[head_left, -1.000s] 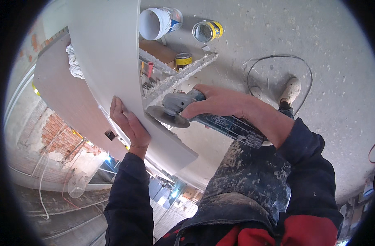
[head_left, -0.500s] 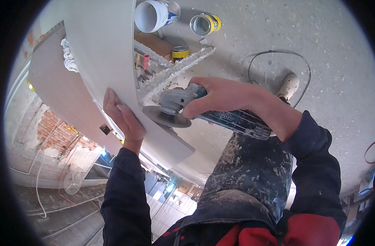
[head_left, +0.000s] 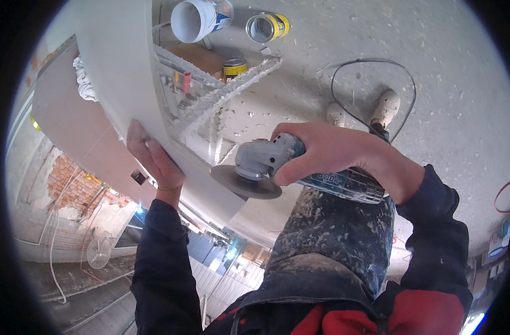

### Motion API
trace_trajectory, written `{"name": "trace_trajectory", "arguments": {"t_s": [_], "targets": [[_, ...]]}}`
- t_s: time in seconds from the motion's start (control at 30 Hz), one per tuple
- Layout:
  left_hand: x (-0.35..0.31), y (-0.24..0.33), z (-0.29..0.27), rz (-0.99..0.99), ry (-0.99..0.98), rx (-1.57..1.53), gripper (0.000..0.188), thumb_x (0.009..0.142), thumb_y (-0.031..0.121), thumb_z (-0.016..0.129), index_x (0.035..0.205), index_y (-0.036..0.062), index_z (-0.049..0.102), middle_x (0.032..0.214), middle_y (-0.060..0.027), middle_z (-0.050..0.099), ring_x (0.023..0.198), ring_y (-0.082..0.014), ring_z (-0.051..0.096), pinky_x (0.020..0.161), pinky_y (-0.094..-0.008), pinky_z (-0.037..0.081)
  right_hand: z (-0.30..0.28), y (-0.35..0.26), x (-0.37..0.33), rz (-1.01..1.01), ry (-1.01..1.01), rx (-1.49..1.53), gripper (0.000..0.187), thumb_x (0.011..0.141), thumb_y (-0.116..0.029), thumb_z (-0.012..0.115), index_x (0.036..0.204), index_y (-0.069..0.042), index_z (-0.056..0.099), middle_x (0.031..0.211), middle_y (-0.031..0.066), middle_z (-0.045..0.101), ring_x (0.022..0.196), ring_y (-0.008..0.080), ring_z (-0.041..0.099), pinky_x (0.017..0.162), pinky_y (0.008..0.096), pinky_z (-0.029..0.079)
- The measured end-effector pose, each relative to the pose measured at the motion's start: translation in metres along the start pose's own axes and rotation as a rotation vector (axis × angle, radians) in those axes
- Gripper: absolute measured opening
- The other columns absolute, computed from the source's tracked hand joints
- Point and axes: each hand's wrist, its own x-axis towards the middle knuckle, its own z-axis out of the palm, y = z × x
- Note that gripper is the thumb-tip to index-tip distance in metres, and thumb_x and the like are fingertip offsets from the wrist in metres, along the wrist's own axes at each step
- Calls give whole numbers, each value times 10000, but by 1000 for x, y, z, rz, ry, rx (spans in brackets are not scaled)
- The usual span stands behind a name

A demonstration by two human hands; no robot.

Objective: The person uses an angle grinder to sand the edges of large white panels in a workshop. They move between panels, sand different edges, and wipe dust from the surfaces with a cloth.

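Observation:
A large pale flat panel (head_left: 118, 72) stands on my left, its edge running down toward the middle. My left hand (head_left: 154, 159) lies on the panel with its fingers stretched out, close to that edge. In my right hand (head_left: 333, 148) is a dusty angle grinder (head_left: 344, 187), gripped around its body behind the grey head. The grinder's thin round disc (head_left: 246, 183) overlaps the lower part of the panel's edge in the picture; whether it touches the panel, I cannot tell.
A dust-crusted stand (head_left: 232, 85) is beyond the panel's edge, with a red-handled tool (head_left: 187, 82) near it. Farther off are a white bucket (head_left: 224, 12), an open yellow can (head_left: 280, 24) and another can (head_left: 235, 70). A dark cable (head_left: 372, 60) loops on the floor around my shoes (head_left: 386, 107).
My right hand and the grinder have moved right and a little down in the picture. The panel, my left hand and the floor objects appear shifted left. Both shoes now show.

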Motion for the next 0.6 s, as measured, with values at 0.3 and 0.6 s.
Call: {"name": "trace_trajectory", "arguments": {"t_s": [0.3, 0.6], "targets": [[3, 11, 1, -131, 4, -104, 420, 1092, 217, 428, 1446, -5, 384, 1504, -273, 416, 1351, -422, 425, 1149, -519, 338, 15, 27, -31, 1, -40, 85, 838, 749, -497, 838, 1362, 1, 557, 1178, 198, 689, 1080, 290, 662, 973, 361, 488], [9, 9, -3, 154, -12, 117, 440, 1073, 176, 492, 1460, 35, 336, 1502, -290, 428, 1320, -461, 472, 1099, -574, 384, 41, 63, -40, -25, 71, 224, 808, 757, -477, 847, 1344, 4, 570, 1153, 185, 689, 1058, 273, 659, 960, 340, 489]]}}
